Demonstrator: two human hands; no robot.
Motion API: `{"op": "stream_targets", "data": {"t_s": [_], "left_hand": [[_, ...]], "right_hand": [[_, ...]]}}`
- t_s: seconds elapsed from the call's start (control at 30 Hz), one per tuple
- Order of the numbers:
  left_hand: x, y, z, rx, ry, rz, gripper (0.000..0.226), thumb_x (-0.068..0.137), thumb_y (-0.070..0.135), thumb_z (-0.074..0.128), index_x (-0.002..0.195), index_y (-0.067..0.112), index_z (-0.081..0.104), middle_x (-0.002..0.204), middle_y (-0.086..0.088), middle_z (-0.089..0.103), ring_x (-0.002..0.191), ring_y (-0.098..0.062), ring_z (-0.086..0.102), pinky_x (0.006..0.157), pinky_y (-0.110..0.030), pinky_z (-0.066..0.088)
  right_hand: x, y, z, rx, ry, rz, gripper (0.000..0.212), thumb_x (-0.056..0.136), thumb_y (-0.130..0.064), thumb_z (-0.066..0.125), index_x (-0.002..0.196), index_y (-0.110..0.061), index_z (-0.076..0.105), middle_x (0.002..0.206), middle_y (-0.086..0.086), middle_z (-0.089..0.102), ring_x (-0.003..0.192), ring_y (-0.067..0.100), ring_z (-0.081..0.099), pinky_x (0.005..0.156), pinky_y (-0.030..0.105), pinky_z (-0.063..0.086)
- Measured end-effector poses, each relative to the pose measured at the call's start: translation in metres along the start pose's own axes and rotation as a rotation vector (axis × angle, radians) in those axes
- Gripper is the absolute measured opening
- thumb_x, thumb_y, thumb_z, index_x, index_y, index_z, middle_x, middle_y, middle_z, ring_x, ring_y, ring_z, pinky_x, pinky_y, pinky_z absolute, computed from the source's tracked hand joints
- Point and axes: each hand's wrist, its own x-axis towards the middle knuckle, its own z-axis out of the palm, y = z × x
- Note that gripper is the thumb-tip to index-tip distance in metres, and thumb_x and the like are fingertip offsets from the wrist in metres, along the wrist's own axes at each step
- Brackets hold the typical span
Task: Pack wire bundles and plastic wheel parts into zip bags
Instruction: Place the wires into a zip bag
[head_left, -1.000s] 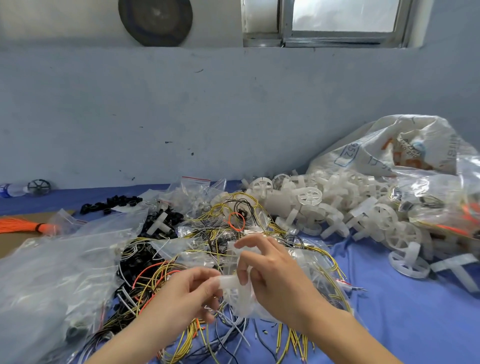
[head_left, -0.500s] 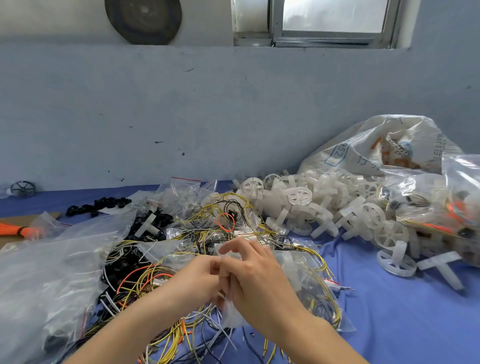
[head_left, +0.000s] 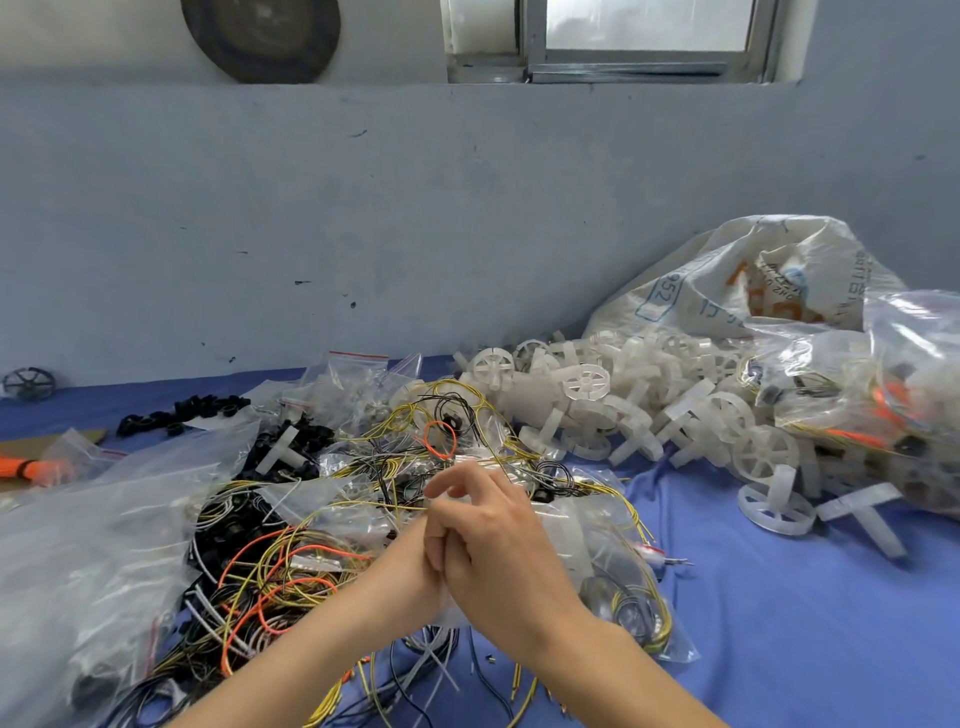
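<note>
My left hand (head_left: 408, 569) and my right hand (head_left: 498, 545) are pressed together in the middle, above the wire tangle (head_left: 291, 571). The right hand covers most of the left. Both pinch a small clear zip bag (head_left: 448, 617); only a sliver of it shows under the hands, and its contents are hidden. Yellow, orange, black and white wires spread to the left and below. A heap of white plastic wheel parts (head_left: 587, 384) lies behind to the right. A filled zip bag of wires (head_left: 628, 592) lies just right of my right wrist.
Large clear plastic bags (head_left: 78, 561) cover the left. Small black parts (head_left: 182, 410) and an orange bundle (head_left: 31, 467) lie far left. Empty zip bags (head_left: 358, 374) are behind the wires. A white sack (head_left: 727, 291) and packed bags (head_left: 909, 374) fill the right. Blue cloth (head_left: 779, 623) shows at front right.
My hands have closed together: the left moved right and under the right hand, and the small bag, plainly visible between them a second ago, is now nearly hidden.
</note>
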Motion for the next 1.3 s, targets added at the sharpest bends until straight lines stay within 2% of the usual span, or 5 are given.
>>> {"op": "stream_targets", "data": {"t_s": [0.13, 0.27, 0.4, 0.7, 1.3], "left_hand": [[-0.004, 0.03, 0.026, 0.593, -0.015, -0.364, 0.052, 0.069, -0.041, 0.041, 0.102, -0.001, 0.046, 0.091, -0.02, 0.053, 0.083, -0.035, 0.052, 0.045, -0.029, 0.035], [-0.007, 0.027, 0.031, 1.183, -0.062, -0.402, 0.035, 0.099, 0.011, 0.025, 0.1, 0.03, 0.054, 0.075, 0.019, 0.058, 0.086, 0.006, 0.059, 0.055, -0.005, 0.027], [0.012, 0.047, 0.059, 1.184, -0.12, -0.446, 0.059, 0.063, -0.045, 0.039, 0.106, -0.005, 0.044, 0.09, -0.026, 0.049, 0.083, -0.041, 0.049, 0.043, -0.035, 0.034], [-0.017, -0.044, -0.061, -0.081, -0.022, 0.17, 0.015, 0.095, 0.029, 0.055, 0.086, 0.03, 0.067, 0.075, 0.009, 0.066, 0.065, -0.002, 0.058, 0.06, -0.021, 0.046], [-0.008, -0.18, -0.109, 0.42, 0.094, -0.36, 0.046, 0.1, 0.024, 0.044, 0.145, 0.025, 0.038, 0.14, -0.009, 0.037, 0.107, -0.017, 0.054, 0.089, -0.027, 0.046]], "right_hand": [[-0.002, -0.001, 0.005, 0.013, -0.026, 0.013, 0.02, 0.071, -0.005, 0.047, 0.059, -0.018, 0.054, 0.107, -0.001, 0.062, 0.097, 0.025, 0.052, 0.08, 0.039, 0.04], [-0.004, 0.0, 0.005, 0.01, -0.025, -0.045, 0.022, 0.071, -0.001, 0.053, 0.06, -0.02, 0.054, 0.104, -0.003, 0.062, 0.093, 0.019, 0.052, 0.082, 0.033, 0.037], [-0.005, 0.002, 0.003, 0.023, -0.09, -0.058, 0.022, 0.077, -0.008, 0.048, 0.061, -0.02, 0.057, 0.105, -0.004, 0.062, 0.094, 0.02, 0.052, 0.082, 0.034, 0.038], [0.001, 0.003, 0.002, 0.013, -0.174, -0.032, 0.033, 0.09, -0.021, 0.032, 0.091, -0.027, 0.065, 0.109, -0.008, 0.057, 0.101, 0.013, 0.049, 0.09, 0.035, 0.039], [0.019, 0.004, 0.009, -0.016, -0.198, 0.044, 0.03, 0.098, -0.012, 0.043, 0.104, -0.03, 0.066, 0.112, -0.009, 0.055, 0.109, 0.017, 0.049, 0.097, 0.037, 0.036]]}}
